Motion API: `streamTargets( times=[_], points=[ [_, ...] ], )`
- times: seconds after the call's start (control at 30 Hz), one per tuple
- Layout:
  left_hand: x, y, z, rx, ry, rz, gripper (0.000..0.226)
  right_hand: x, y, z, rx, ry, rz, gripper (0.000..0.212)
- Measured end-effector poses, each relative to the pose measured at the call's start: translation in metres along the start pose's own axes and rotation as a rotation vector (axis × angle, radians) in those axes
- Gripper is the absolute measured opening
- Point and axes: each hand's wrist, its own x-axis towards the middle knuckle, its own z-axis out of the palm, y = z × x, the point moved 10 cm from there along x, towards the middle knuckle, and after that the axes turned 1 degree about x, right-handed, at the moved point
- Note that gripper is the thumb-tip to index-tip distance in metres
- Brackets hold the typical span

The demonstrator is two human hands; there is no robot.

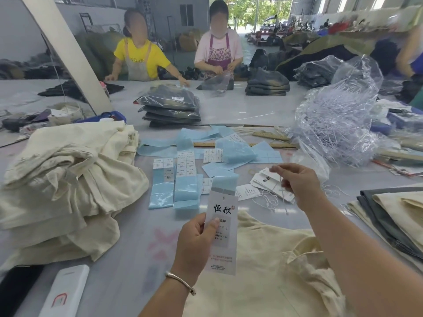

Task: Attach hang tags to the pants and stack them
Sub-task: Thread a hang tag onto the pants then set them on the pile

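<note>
Cream pants (263,282) under tag-pinching left grip (194,241)

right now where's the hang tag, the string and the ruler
hang tag (221,227): head view, printed middle of the card
string (279,187): head view, strand hanging below the fingers
ruler (207,144): head view, left stretch of the wood

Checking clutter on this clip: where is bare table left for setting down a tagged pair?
Bare table shows between the cream pile, the white device and the left hand. Crowded: the blue label sheets and the tag pile.
</note>
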Motion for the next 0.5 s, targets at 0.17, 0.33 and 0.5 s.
streamTargets(
  times=[0.17,0.33,0.5],
  points=[
    [0.007,0.004,0.007,0.025,0.003,0.007,0.011,-0.026,-0.003,0.027,0.087,-0.111,0.034,0.01],
    [0.015,0.011,0.011,0.079,0.01,0.039,0.018,-0.066,-0.032,0.06,-0.083,-0.298,-0.108,0.01],
    [0.017,0.018,0.02,0.046,-0.038,0.108,0.037,-0.098,-0.047,0.09,-0.763,-0.288,-0.38,0.017]
  ],
)
